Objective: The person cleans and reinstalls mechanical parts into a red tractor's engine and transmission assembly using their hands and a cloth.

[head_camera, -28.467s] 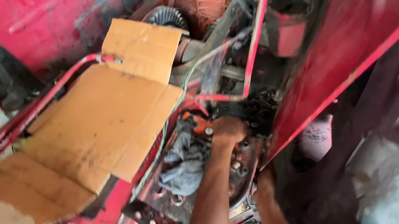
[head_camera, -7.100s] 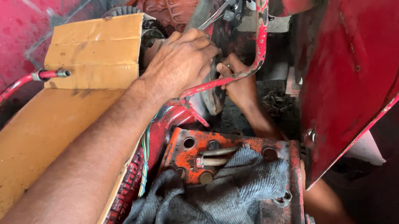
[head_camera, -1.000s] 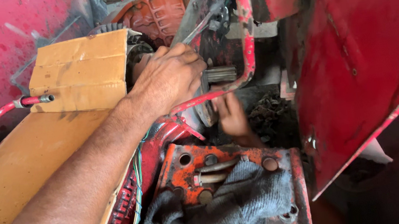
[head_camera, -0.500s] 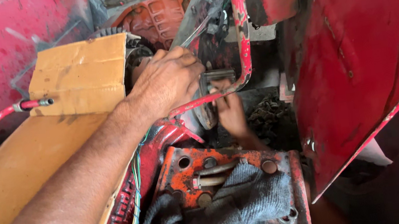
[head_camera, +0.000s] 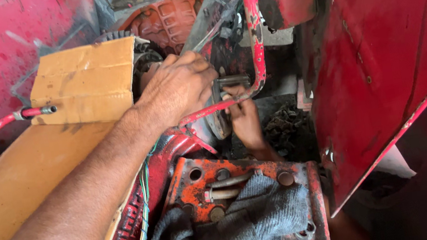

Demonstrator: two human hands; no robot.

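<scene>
Since half a second ago, little has shifted. Left hand (head_camera: 179,88) grip wraps the grey lever (head_camera: 200,31); right hand (head_camera: 245,121), below it, pinches the steel pin (head_camera: 231,81) against the disc. Keep the pin square; steady the lever.

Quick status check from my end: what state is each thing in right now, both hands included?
Left hand: closed in a fist over a part behind the red tube.
Right hand: reaching low, fingers at a metal shaft.
Red tube: bent, paint chipped.
Cardboard sheet: folded, lying over the frame.
Grey cloth: crumpled on the orange plate.
Orange plate: bolted, rusty.
Red fender: tilted, scratched.
</scene>
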